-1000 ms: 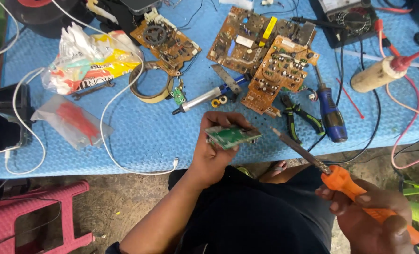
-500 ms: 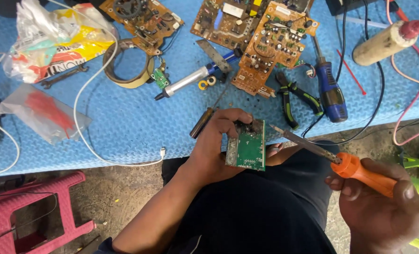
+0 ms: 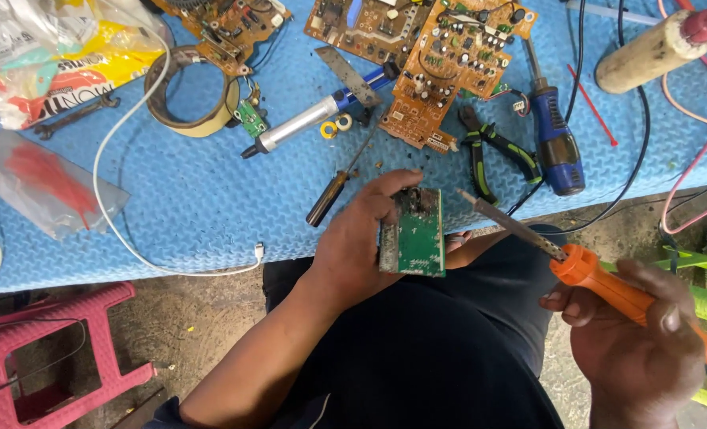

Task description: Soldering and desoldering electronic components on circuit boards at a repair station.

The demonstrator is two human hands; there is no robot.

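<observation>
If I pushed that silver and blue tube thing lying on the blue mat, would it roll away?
Probably a little. The tube looks round and smooth, so a sideways push could start it rolling. The blue mat looks soft and bumpy, which would likely slow it, and the metal blade lying across its blue end might stop it. It looks stiff, not bendy.

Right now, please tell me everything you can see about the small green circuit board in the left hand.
The green circuit board is a small flat rectangle, its green side facing the camera, with pale, worn patches along its top and left edges. It is held upright over the lap, just below the edge of the blue mat. The left hand grips its left side, thumb across the top. The soldering iron tip is close but apart.
</observation>
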